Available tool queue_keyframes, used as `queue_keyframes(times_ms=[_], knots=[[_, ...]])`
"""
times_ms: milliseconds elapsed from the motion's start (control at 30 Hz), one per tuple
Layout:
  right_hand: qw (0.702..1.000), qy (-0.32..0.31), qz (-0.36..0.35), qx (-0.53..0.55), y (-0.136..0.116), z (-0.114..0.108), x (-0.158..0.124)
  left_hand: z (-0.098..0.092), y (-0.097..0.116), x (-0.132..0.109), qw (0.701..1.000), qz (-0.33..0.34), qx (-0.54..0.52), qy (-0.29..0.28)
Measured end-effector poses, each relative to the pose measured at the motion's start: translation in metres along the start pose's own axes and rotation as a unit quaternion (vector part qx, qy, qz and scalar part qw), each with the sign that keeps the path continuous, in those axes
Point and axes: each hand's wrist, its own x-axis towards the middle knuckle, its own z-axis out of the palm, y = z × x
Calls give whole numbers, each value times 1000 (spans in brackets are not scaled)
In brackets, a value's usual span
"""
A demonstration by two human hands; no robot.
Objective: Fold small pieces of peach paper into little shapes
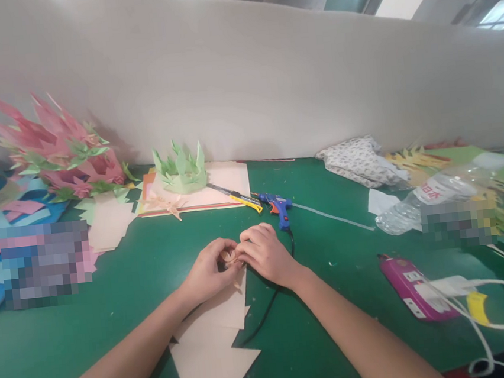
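Observation:
Both hands meet at the middle of the green table, close together. My left hand [213,270] pinches a small peach-coloured paper flower [229,259] from the left. From the right, the fingers of my right hand [265,256] close on the same flower; much of it is hidden behind the fingers. Under and in front of my hands lie cream paper pieces [215,365] with pointed, zigzag edges. Just beyond my right hand is a blue glue gun [279,205] with a clear glue stick in its back. A yellow utility knife [246,201] lies left of it.
Behind, a green paper crown [183,175] stands on stacked paper sheets [228,176], with another peach paper piece [164,204] beside it. Pink paper crowns [65,147] are piled at left. At right lie a plastic bottle [430,192] and a purple power strip [415,289] with white cables.

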Motion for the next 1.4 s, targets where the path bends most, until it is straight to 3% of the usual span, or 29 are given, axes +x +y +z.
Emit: queue_keyframes(times_ms=[167, 300, 433, 567, 867, 1067, 1400], knots=[[999, -3, 10, 35, 0, -1, -1, 0, 0, 0, 998, -38, -57, 0], [991, 52, 68, 106, 1, -1, -2, 0, -5, 1, 990, -67, -121, 34], [965, 87, 134, 208, 1, 4, -3, -1, -7, 2, 978, -86, -187, 43], [937, 90, 149, 302, -1, 10, -2, -1, -5, 3, 980, -72, -179, 45], [979, 100, 76, 161, 0, 6, -4, 0, -8, 3, 982, -89, -167, 24], [985, 74, 48, 149, 0, 5, -2, -1, -4, 2, 981, -77, -175, -17], [986, 60, 44, 146, 2, 9, -3, -2, -2, 1, 986, -63, -150, -21]])
